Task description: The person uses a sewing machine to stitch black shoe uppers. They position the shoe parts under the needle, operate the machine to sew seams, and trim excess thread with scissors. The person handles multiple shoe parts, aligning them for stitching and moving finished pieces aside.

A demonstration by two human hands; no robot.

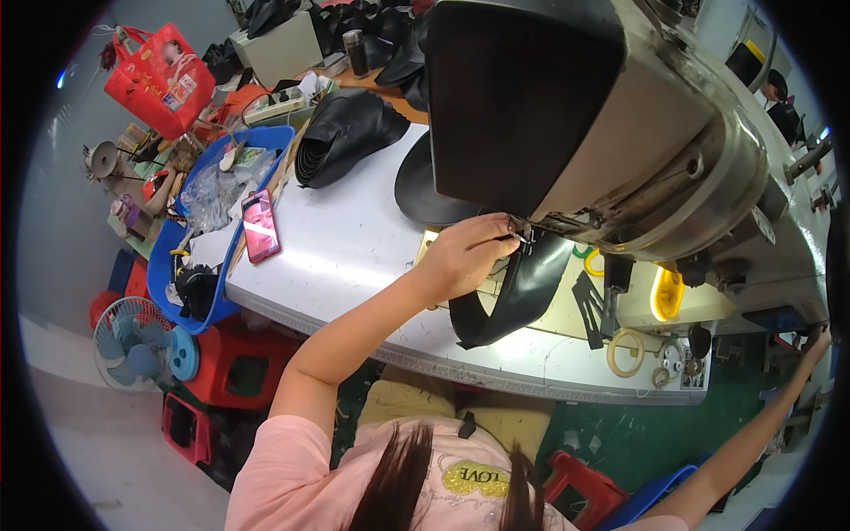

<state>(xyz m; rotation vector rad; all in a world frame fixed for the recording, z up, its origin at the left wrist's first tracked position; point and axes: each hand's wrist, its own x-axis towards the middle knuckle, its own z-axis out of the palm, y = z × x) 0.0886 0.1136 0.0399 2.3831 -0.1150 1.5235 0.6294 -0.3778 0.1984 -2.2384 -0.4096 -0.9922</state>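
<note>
My left hand [465,255] is at the needle area of a large sewing machine [567,106], thumb and fingertips pinched together beside the small metal presser foot [524,235]. What the fingertips hold, if anything, is too small to make out. Just right of this hand lies a black leather-like piece [527,296], bent into a band under the needle area. Another black piece [425,190] lies flat behind the hand, partly covered by the machine head. My right arm reaches out to the far right, where my right hand [820,338] is at the machine's end; its fingers are hard to see.
A rolled black stack [345,133] and a pink phone [260,227] lie on the white table [328,257]. Blue baskets [159,274] hang along its left side. Tape rings [626,354] and a dark slotted strip [588,310] lie at right. A fan [133,345] stands lower left.
</note>
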